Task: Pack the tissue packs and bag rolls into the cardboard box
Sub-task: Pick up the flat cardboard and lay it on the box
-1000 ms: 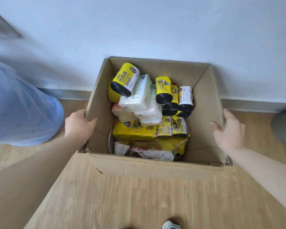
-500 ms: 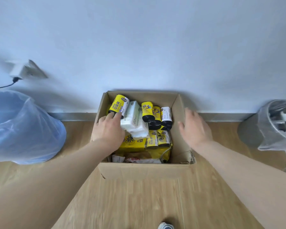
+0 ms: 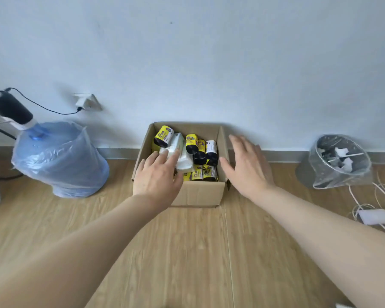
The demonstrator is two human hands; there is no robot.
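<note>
An open cardboard box (image 3: 198, 194) stands on the wood floor against the white wall. Inside lie several yellow and black bag rolls (image 3: 192, 143) and white tissue packs (image 3: 182, 162), piled up. One yellow roll (image 3: 163, 135) leans in the far left corner. My left hand (image 3: 157, 176) reaches over the box's left side with straight fingers, its fingertips touching the white tissue packs. My right hand (image 3: 248, 167) hovers spread over the box's right wall and holds nothing.
A large blue water jug (image 3: 58, 161) in a plastic bag, with a black pump on top, stands left of the box. A grey bin (image 3: 338, 162) lined with clear plastic stands at the right. White cables and a charger (image 3: 375, 216) lie on the floor at far right.
The view has pulled back and up from the box. Both hands left the box's side walls. My left hand moved in over the tissue packs; my right hand lifted above the right wall.
</note>
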